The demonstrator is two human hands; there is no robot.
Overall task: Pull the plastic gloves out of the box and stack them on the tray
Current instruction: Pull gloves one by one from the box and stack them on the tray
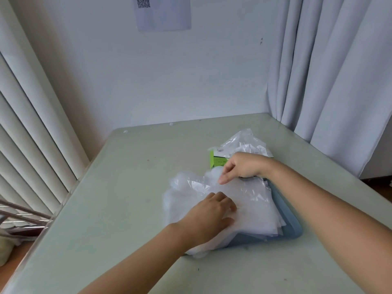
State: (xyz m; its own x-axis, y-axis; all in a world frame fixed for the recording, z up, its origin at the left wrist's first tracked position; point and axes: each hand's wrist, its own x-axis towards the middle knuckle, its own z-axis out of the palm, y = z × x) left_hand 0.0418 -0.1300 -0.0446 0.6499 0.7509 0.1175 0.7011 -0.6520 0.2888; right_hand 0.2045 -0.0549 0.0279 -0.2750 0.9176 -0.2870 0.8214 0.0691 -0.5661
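— Where can I pass?
— You have bare table (118, 198) left of the tray (293, 229) and along its near edge.
— What blocks me?
— The box (214, 161) (plastic (244, 143) draped over it) just behind the gloves (252, 200); the curtain (318, 92) crowds your right.

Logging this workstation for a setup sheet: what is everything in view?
plastic gloves: uncountable pile, clear, on tray; more at box
tray: one, blue, under the pile
box: one, green, behind tray
table: one, pale green
curtain: one, grey-white, right
blinds: one set, white, left
paper: one, white, on wall
metal rods: several, grey, lower left
left hand: one, flat on pile
right hand: one, fingers pinch a glove
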